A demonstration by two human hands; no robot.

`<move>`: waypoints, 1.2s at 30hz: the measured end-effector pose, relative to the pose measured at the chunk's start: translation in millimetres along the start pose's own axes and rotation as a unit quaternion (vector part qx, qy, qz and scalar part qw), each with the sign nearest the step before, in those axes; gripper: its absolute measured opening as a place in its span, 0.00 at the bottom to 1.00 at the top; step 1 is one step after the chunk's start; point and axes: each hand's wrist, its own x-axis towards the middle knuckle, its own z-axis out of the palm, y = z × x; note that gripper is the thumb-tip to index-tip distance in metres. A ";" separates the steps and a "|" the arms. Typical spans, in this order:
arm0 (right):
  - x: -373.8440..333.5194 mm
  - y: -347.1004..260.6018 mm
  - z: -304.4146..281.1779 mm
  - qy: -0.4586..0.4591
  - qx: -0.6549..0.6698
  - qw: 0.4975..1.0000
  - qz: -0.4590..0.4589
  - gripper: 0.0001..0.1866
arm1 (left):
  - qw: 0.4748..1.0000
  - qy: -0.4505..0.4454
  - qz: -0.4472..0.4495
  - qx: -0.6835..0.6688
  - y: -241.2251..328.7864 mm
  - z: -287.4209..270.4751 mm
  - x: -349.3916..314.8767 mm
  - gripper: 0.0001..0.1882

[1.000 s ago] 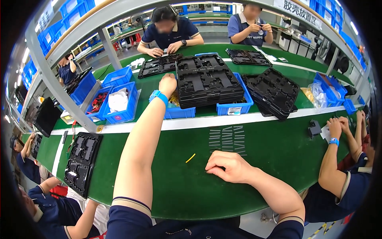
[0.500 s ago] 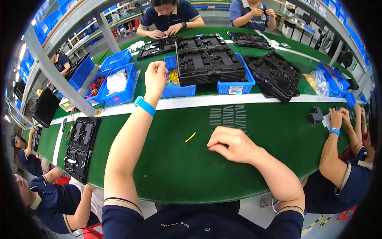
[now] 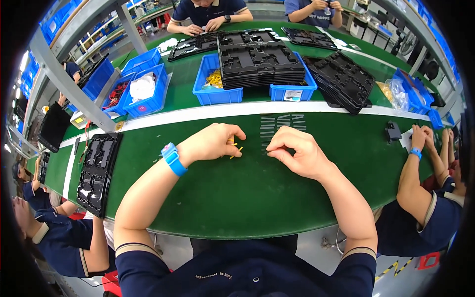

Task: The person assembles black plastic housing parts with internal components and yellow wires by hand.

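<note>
Yellow pieces point(image 3: 241, 148) well inside table edge point(image 3: 235, 237)

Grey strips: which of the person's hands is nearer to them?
Right. The right hand overlaps the grey strips' near end in view; the left hand is apart, to their left.

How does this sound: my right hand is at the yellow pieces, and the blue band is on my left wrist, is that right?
Not quite: in the head view, it's your left hand at the yellow pieces, not your right hand. The blue band is where you say.
</note>
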 end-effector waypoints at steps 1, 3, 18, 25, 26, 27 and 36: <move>0.5 0.1 -2.0 -0.001 0.000 1.000 0.001 0.06 | 0.998 0.022 0.021 0.060 -0.7 5.5 1.1 0.18; 1.1 0.5 -4.9 0.012 -0.023 1.000 -0.014 0.06 | 0.998 0.030 0.017 0.057 -1.2 13.1 3.3 0.15; 4.3 -1.2 -23.1 0.061 -0.036 0.997 -0.023 0.07 | 0.902 0.429 -0.032 -0.044 -67.0 -124.0 97.8 0.10; -2.1 6.8 -50.9 0.131 -0.063 0.989 -0.004 0.07 | 0.878 0.330 -0.123 -0.325 -73.4 -113.6 129.9 0.22; 1.5 4.7 -51.9 0.129 -0.059 0.990 -0.014 0.07 | 0.882 0.283 -0.092 -0.367 -102.3 -128.0 126.7 0.27; 2.1 2.9 -51.7 0.129 -0.058 0.990 -0.014 0.07 | 0.883 0.223 -0.059 -0.409 -106.8 -130.9 126.6 0.33; -34.4 -160.7 -79.3 0.119 0.162 0.972 -0.123 0.07 | 0.878 0.392 0.019 -0.275 -77.7 -77.2 104.4 0.17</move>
